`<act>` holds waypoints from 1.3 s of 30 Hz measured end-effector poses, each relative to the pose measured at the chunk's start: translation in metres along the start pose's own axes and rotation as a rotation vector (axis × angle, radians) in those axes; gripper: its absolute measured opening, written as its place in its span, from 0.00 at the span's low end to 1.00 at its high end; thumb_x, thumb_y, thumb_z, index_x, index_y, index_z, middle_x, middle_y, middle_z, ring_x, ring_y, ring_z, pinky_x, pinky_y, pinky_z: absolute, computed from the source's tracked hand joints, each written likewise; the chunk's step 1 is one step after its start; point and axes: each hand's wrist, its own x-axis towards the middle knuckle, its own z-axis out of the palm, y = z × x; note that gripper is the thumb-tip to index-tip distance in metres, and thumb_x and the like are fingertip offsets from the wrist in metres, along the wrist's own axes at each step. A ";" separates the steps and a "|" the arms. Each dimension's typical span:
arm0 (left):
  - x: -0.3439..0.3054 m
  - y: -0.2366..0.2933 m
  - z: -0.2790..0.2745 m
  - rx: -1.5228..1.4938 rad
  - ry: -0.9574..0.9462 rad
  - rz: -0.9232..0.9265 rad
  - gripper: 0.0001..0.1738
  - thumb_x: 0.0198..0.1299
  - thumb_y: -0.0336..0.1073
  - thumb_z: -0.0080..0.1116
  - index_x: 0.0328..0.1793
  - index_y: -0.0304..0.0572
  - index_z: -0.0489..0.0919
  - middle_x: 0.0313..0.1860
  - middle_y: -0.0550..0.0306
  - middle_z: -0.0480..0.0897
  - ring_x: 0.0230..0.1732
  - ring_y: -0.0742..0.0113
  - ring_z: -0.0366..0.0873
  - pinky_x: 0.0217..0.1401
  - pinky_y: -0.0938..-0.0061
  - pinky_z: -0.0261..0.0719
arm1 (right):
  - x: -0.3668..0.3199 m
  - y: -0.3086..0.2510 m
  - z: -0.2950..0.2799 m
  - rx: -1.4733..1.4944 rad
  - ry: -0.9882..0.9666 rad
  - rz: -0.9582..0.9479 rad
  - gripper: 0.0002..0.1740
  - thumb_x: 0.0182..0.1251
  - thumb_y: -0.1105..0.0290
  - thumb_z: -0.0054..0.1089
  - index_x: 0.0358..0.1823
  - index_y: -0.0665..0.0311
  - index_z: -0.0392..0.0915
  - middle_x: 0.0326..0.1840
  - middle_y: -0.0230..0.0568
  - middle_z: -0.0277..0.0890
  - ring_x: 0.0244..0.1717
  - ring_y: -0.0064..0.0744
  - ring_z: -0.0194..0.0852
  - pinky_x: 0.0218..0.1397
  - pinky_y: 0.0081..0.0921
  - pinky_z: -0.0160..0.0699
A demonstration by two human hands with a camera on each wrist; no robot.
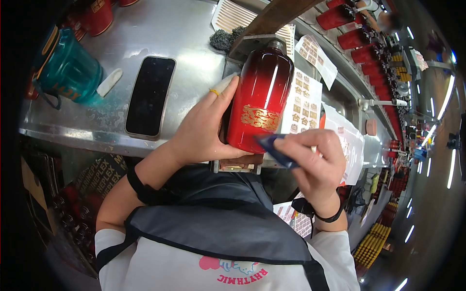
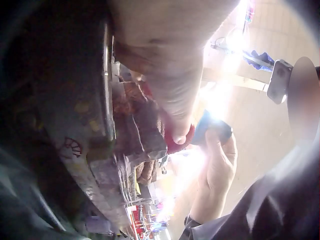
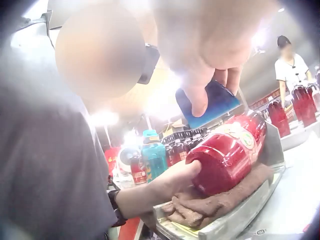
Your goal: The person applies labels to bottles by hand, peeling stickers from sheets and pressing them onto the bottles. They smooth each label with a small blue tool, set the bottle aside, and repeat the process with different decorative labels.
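At the near edge of the steel bench (image 1: 160,29), I see a red bottle (image 1: 259,97) lying in a metal cradle (image 3: 235,220). Its neck points far and its base points near. A gold emblem (image 1: 259,118) faces up on its lower half.

The bottle sits between the person's 2 hands. The left hand (image 1: 204,131) wraps the bottle's left side and base. Its index finger, in a white cover with a yellow ring, lies straight along the glass, and the thumb tucks round the base. The right hand (image 1: 315,160) is just right of the base, fingers curled, pinching a blue card (image 1: 274,148) between thumb and fingertips. The card's far corner reaches the bottle's near right edge, below the emblem. I cannot tell whether it touches the glass.

The head view alone shows the bench layout. A black phone (image 1: 150,94) lies flat to the left, and a teal jug (image 1: 68,70) stands further left. Sheets of gold stickers (image 1: 303,104) lie right of the bottle, and a row of red bottles (image 1: 359,39) stands far right.

The right wrist view adds what lies beneath: a brown cloth (image 3: 215,205) padding the cradle under the bottle. It also shows the card held above the bottle's upper face. The left wrist view is dark and blurred, and shows only the thumb over a sliver of red, with the card beyond.
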 end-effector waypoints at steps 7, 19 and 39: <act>0.002 -0.006 0.004 -0.077 0.087 0.064 0.67 0.45 0.58 0.77 0.80 0.28 0.50 0.62 0.31 0.71 0.62 0.41 0.72 0.67 0.58 0.69 | -0.017 0.014 0.002 0.102 0.112 0.369 0.17 0.50 0.80 0.73 0.44 0.65 0.85 0.34 0.38 0.80 0.33 0.31 0.78 0.35 0.24 0.73; 0.015 -0.006 0.021 -0.314 0.189 -0.058 0.47 0.64 0.48 0.63 0.79 0.27 0.55 0.60 0.34 0.74 0.58 0.47 0.76 0.63 0.61 0.71 | -0.017 0.007 0.029 0.503 0.194 0.610 0.18 0.58 0.77 0.73 0.48 0.69 0.79 0.40 0.39 0.81 0.39 0.26 0.79 0.45 0.21 0.77; 0.008 0.004 0.009 -0.026 0.103 0.071 0.77 0.30 0.56 0.82 0.81 0.28 0.47 0.63 0.31 0.71 0.56 0.38 0.78 0.58 0.58 0.78 | -0.010 -0.009 0.028 -0.150 0.012 -0.053 0.23 0.37 0.70 0.66 0.42 0.59 0.87 0.38 0.32 0.80 0.37 0.32 0.75 0.39 0.27 0.73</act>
